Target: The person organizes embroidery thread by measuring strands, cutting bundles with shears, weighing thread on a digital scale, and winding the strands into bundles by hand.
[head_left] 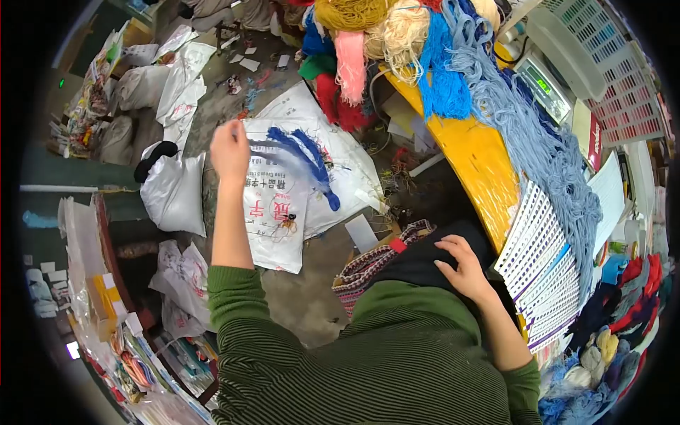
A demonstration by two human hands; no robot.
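Navy yarn (322,173) lies on white sack (287,248): that much laid out, looks mid-handling. L hand (231,150) is at sack's edge, fingers curled; blurred strand (268,146) next to it, can't tell if gripped. R hand (464,268) holds nothing, fingers apart. Lots of other yarn (506,106) on tbl (471,159), so prob. plenty left.

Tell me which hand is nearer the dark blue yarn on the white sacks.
Left. The left hand is just left of the dark blue yarn; the right hand is farther, by the lap.
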